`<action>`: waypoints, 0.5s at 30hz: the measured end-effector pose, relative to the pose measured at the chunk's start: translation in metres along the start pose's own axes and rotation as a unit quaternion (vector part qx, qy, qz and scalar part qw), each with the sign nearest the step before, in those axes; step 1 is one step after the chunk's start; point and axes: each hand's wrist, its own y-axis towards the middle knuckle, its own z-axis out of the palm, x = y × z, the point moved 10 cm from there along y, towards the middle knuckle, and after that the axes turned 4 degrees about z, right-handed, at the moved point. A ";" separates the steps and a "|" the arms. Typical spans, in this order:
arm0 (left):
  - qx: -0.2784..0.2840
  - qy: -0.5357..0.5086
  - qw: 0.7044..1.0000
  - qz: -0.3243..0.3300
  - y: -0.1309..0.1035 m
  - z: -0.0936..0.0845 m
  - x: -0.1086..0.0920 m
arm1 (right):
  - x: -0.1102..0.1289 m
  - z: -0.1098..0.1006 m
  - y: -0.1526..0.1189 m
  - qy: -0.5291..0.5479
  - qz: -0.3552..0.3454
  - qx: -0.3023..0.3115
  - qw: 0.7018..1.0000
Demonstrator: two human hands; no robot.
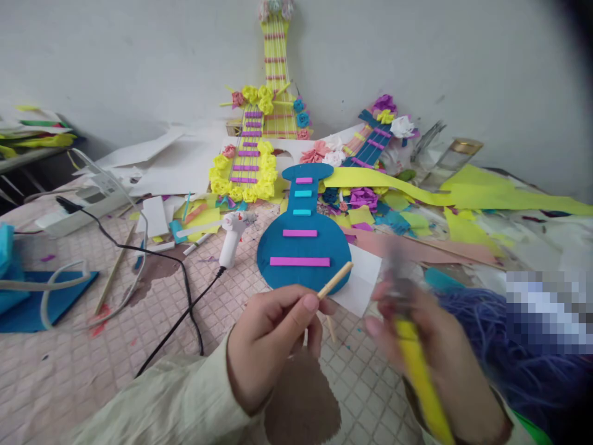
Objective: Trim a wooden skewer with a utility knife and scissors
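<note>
My left hand (pixel 273 334) pinches a short wooden stick (pixel 337 279) between thumb and fingers, its free end pointing up and to the right. My right hand (pixel 449 358) is wrapped around a tool with a yellow handle (pixel 417 364); its grey metal head is smeared by motion, so its kind is unclear. Just beyond my left hand lies a blue guitar-shaped cutout (pixel 303 247) with purple and light-blue strips across its body and neck. The stick's tip overlaps its lower right edge in view. A second thin stick (pixel 331 329) shows below my left fingers.
A white glue gun (pixel 230 238) with a black cord stands left of the cutout. Decorated paper guitars (pixel 243 159) lean at the back wall. Yellow crepe paper (pixel 495 188) and scraps lie right. Blue-purple yarn (pixel 477 334) is beside my right hand; a power strip (pixel 83 207) sits far left.
</note>
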 end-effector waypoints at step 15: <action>-0.051 0.047 0.997 0.037 0.010 -0.019 0.001 | 0.000 0.019 -0.003 -0.095 -0.041 0.030 0.994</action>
